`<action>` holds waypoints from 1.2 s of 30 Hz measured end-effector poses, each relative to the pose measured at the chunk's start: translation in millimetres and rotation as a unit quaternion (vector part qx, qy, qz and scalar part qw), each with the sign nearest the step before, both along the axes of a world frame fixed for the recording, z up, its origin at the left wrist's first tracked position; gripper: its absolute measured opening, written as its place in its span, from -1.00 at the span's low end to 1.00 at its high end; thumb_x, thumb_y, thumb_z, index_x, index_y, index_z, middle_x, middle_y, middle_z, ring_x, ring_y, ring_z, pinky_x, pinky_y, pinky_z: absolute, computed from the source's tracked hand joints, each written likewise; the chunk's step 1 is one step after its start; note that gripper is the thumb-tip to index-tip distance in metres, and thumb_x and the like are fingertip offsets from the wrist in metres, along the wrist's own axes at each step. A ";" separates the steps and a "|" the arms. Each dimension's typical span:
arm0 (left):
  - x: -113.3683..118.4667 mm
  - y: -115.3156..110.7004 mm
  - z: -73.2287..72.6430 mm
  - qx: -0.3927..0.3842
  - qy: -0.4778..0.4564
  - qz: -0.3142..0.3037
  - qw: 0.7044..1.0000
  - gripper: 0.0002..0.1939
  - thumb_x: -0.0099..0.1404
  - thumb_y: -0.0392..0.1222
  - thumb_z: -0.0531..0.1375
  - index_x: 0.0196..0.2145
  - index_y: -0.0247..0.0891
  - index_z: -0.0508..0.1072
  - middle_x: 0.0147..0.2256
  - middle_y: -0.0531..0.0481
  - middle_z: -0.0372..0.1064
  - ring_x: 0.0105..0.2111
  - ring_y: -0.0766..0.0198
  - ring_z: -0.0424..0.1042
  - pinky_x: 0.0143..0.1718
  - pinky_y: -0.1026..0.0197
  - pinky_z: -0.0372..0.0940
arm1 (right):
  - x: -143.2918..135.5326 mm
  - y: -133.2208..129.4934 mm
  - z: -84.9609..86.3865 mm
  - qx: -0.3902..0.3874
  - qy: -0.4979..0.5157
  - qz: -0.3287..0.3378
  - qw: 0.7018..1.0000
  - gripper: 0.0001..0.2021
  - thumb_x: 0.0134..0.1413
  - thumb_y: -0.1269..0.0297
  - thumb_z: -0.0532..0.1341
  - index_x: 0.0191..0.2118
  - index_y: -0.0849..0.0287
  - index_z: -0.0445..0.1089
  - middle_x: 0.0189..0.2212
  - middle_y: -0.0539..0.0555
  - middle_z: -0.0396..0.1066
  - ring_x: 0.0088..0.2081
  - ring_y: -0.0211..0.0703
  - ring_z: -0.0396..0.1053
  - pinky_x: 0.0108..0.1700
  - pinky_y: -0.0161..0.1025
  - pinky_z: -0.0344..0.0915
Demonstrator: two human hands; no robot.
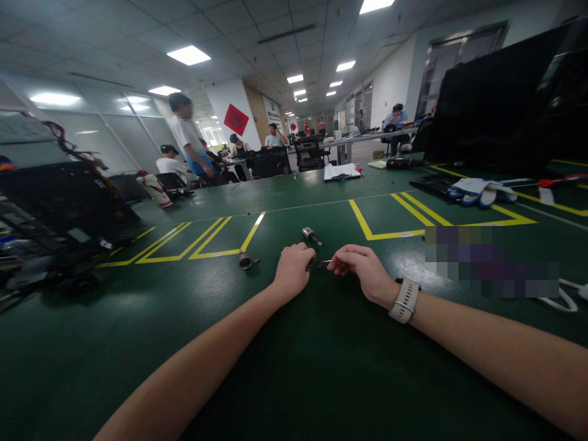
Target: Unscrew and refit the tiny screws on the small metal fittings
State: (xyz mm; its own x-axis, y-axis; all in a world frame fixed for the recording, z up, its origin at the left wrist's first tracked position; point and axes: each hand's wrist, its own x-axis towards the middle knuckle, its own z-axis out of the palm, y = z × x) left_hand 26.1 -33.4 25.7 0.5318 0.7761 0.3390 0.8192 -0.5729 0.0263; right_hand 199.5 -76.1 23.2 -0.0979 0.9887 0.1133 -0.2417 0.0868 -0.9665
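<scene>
My left hand (293, 274) is closed in a fist near the middle of the green table, around a small dark part mostly hidden by the fingers. Just to its right, my right hand (362, 272), with a pale watch strap at the wrist, pinches a thin metal rod (325, 262) that reaches toward the left hand. Tiny dark bits show under the rod; their kind is unclear. Beyond the hands lies a silver cylindrical metal part (309, 233) with a narrower shaft. Left of my left hand sits a dark cup-shaped metal piece (245, 261) beside a small metal fitting (256, 261).
Yellow tape (395, 234) marks boxes on the green table (220, 343). A clipboard with papers (340, 171) lies at the far edge, gloves (480, 190) and a large black screen (500, 104) at right. Dark equipment (59, 214) stands at left. Several people are in the background.
</scene>
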 end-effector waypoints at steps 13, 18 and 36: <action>-0.1 -1.5 -0.2 -0.003 -0.004 0.035 0.999 -0.85 0.17 -0.44 0.04 -0.41 -0.26 0.34 -0.38 -0.04 0.26 -0.36 0.18 0.25 -0.35 0.17 0.11 | -0.4 -0.1 -1.8 0.030 -0.012 -0.052 0.998 -0.86 -0.06 0.31 0.15 -0.56 0.16 0.34 -0.59 0.00 0.38 -0.49 -0.22 0.28 -0.39 -0.22 0.19; 0.3 -0.7 0.2 -0.004 -0.017 0.060 0.998 -0.87 0.16 -0.44 0.06 -0.38 -0.26 0.33 -0.36 -0.04 0.27 -0.35 0.20 0.27 -0.36 0.18 0.12 | -1.3 -0.2 -1.4 0.032 -0.034 -0.079 0.996 -0.88 -0.06 0.26 0.16 -0.52 0.16 0.33 -0.54 0.01 0.37 -0.47 -0.21 0.27 -0.38 -0.21 0.17; -2.9 6.7 2.3 -0.048 -0.093 0.064 0.992 -0.93 0.20 -0.25 0.14 -0.42 -0.24 0.29 -0.42 0.03 0.29 -0.42 0.25 0.30 -0.44 0.24 0.11 | -0.4 9.5 -10.1 0.031 -0.174 -0.067 0.982 -0.86 0.05 0.25 0.16 -0.26 0.12 0.38 -0.29 0.05 0.37 -0.27 -0.11 0.32 -0.25 -0.11 0.27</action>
State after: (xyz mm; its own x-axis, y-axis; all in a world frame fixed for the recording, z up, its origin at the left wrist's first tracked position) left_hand 23.2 -26.6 27.9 0.3611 0.8670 0.3435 0.8614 -0.4512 0.2332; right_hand 199.1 -66.6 13.1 -0.0111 0.9877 0.1562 0.1205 0.1564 -0.9803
